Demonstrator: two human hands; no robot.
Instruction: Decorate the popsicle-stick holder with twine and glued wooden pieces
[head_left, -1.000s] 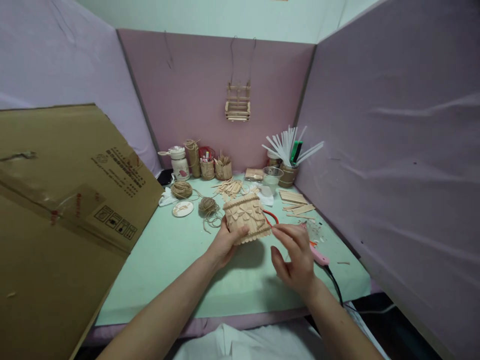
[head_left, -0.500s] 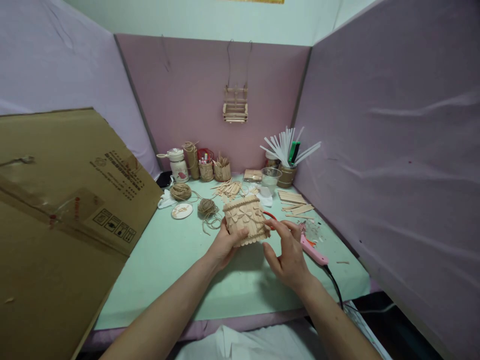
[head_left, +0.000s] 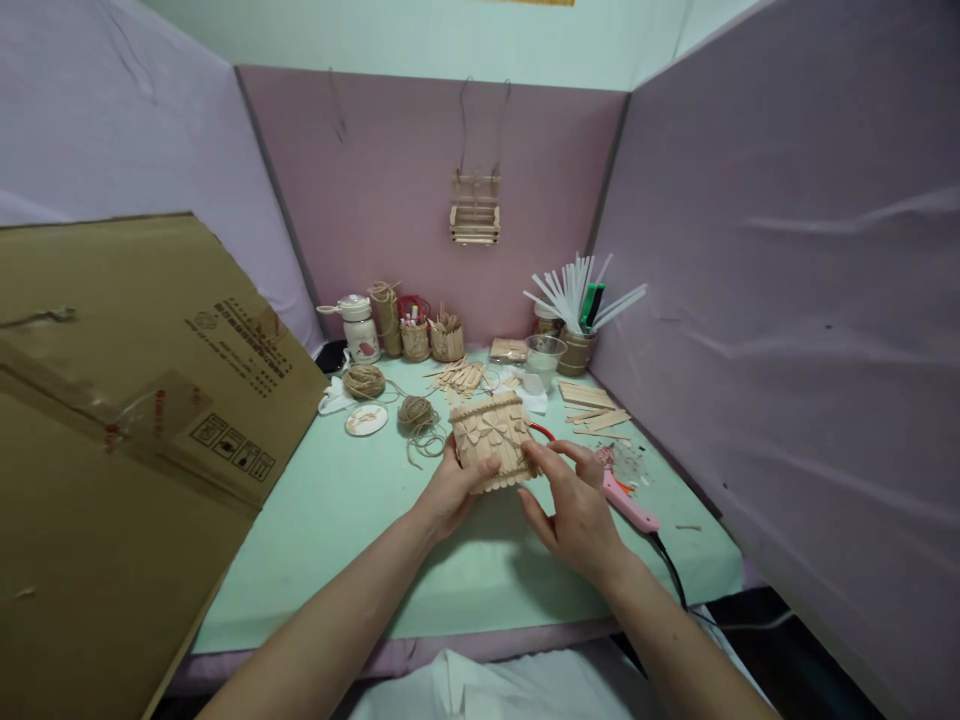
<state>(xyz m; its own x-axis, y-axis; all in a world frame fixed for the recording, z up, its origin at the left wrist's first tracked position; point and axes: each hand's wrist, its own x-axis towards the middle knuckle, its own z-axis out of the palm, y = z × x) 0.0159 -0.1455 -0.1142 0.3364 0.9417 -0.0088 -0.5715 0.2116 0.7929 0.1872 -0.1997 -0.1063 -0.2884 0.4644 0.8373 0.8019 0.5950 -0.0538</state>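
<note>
A pot made of wooden craft sticks (head_left: 487, 430), with scalloped edges and flower shapes on its side, is tilted above the table. My left hand (head_left: 452, 492) is closed round its lower left, the thumb lying across the front. Fingers apart, my right hand (head_left: 576, 510) touches the pot's right side with a fingertip and grips nothing. Behind that hand shows a red scissors handle (head_left: 541, 431), partly hidden. To its right lies a pink hot glue gun (head_left: 630, 505) with a black cord.
Twine balls (head_left: 416, 413) and a white disc (head_left: 367, 420) lie beyond my left hand. Loose craft sticks (head_left: 459, 377), a clear cup (head_left: 545, 358) and a jar of white glue sticks (head_left: 577, 352) stand farther back. A large cardboard box (head_left: 150, 440) blocks the left side.
My right hand has moved slightly left, bringing its fingertip to the pot's lower right side. My left hand keeps its hold. The view has shifted a little.
</note>
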